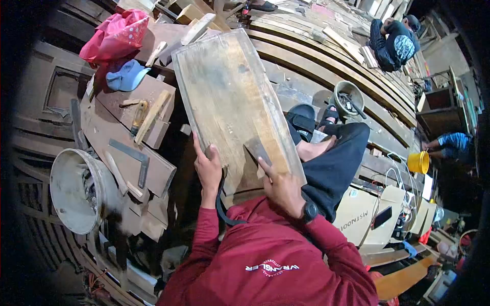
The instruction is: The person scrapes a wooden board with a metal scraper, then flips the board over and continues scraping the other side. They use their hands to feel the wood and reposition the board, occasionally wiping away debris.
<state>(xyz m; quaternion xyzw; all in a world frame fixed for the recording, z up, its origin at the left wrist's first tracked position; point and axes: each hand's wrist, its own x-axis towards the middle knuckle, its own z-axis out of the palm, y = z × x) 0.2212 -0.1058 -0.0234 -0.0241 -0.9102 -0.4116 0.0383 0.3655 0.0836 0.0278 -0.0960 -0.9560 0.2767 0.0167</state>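
A large wooden board (229, 92) with a raised border along its edges lies tilted in front of my red shirt, reaching up past the middle of the view. My left hand (207, 166) grips its left edge near the bottom, the thumb on the upper face. On the lower right part of the board, my right hand (285, 191) is closed round a flat metal blade (258, 149), with the index finger stretched along it. The handle is hidden in the palm. A dark strap (220, 201) hangs beside my left wrist.
At left are a white bucket (76, 191), a metal square (138, 160), a yellow drill (139, 116), a blue cap (127, 76) and a red bag (116, 36). Another bucket (348, 99) stands right of the board. Farther right, a person (395, 43) crouches and a yellow pail (418, 162) stands.
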